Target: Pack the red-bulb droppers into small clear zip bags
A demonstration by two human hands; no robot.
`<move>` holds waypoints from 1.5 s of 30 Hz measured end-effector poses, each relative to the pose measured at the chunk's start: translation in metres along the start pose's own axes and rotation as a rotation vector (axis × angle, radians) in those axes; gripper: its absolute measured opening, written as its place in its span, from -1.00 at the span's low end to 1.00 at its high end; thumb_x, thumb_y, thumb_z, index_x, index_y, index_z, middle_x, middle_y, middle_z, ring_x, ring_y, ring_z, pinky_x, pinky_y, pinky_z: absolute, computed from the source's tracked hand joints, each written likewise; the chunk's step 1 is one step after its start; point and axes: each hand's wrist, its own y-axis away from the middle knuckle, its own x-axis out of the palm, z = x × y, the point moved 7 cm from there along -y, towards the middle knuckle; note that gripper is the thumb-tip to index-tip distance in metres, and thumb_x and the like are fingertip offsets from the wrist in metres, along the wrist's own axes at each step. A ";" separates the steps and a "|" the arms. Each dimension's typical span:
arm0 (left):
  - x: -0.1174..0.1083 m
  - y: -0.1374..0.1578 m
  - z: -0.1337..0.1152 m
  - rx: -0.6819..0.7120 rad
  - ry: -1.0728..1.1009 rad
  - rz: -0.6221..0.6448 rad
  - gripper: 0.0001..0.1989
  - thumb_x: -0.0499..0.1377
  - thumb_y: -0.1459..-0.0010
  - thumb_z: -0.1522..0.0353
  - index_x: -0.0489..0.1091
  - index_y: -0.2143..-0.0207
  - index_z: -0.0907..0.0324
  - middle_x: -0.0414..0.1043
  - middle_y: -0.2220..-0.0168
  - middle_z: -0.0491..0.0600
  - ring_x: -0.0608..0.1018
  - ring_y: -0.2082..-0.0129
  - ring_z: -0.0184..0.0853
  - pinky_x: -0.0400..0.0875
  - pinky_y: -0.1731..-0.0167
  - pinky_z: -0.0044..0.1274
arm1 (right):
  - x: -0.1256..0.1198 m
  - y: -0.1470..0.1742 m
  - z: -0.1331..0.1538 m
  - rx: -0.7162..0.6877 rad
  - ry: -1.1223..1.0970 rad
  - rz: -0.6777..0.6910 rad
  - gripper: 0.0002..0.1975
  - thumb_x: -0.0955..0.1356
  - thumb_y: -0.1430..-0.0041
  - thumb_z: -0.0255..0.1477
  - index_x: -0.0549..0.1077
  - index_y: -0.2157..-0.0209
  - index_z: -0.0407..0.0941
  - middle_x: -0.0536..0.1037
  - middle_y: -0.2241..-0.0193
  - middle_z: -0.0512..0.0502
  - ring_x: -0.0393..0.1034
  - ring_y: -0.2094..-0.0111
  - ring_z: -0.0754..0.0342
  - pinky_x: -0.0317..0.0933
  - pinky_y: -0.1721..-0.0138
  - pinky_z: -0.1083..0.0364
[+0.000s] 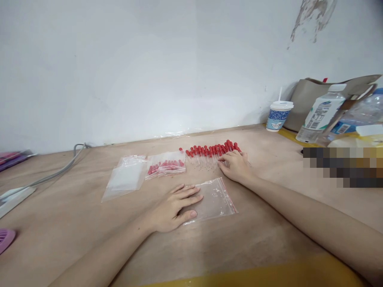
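Note:
My left hand (pixel 176 207) lies flat with its fingers spread on a clear zip bag (pixel 214 199), which holds nothing I can see. Curled over the right end of a row of droppers with red rubber bulbs (pixel 211 150) is my right hand (pixel 236 165). Its bent fingers touch the droppers' thin clear tubes, and what lies inside them is hidden. Left of the row, another zip bag (pixel 166 163) contains several red-bulbed droppers. Beside that is a flat stack of clear zip bags (pixel 125 175). One loose red bulb (pixel 180 150) sits behind the filled bag.
At the back right stand a lidded paper cup (pixel 278 117), a plastic bottle (pixel 320 113) and a grey-brown bag (pixel 299 99). A grey cable (pixel 60 171) crosses the left side. A pink object (pixel 6 239) lies at the left edge. A white wall (pixel 134 79) bounds the table behind.

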 end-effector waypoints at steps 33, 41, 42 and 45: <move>-0.007 0.004 0.009 -0.067 0.128 -0.217 -0.69 0.01 -0.25 0.30 0.33 -0.02 0.04 0.27 -0.07 0.02 0.31 -0.07 -0.24 0.23 -0.04 -0.32 | 0.013 -0.034 -0.031 0.554 -0.727 0.081 -0.63 0.25 -0.06 -0.25 0.28 0.13 -0.16 0.44 0.55 0.00 0.27 0.60 0.19 0.16 0.54 0.18; -0.009 0.003 0.006 -0.081 0.144 -0.182 -0.68 -0.07 -0.29 0.31 0.31 -0.04 0.01 0.25 -0.08 -0.01 0.27 -0.10 -0.23 0.20 -0.06 -0.31 | -0.008 0.038 -0.028 0.538 -1.150 -0.011 -0.13 0.42 0.15 -0.31 -0.16 -0.11 -0.08 0.34 0.65 0.21 0.32 0.64 0.17 0.25 0.57 0.18; -0.009 0.003 0.005 -0.080 0.139 -0.177 -0.68 -0.06 -0.28 0.31 0.31 -0.04 0.01 0.24 -0.09 -0.01 0.26 -0.10 -0.23 0.19 -0.07 -0.31 | -0.007 0.043 -0.028 0.554 -1.154 -0.016 -0.15 0.42 0.16 -0.30 -0.13 -0.08 -0.08 0.35 0.64 0.20 0.34 0.62 0.16 0.27 0.56 0.16; -0.009 0.003 0.005 -0.065 0.111 -0.172 -0.67 -0.02 -0.26 0.31 0.29 -0.06 0.03 0.23 -0.10 0.00 0.25 -0.11 -0.22 0.18 -0.07 -0.30 | -0.002 0.049 -0.025 0.570 -1.167 0.005 -0.23 0.43 0.17 -0.23 -0.07 0.01 -0.07 0.39 0.61 0.17 0.38 0.61 0.13 0.32 0.53 0.12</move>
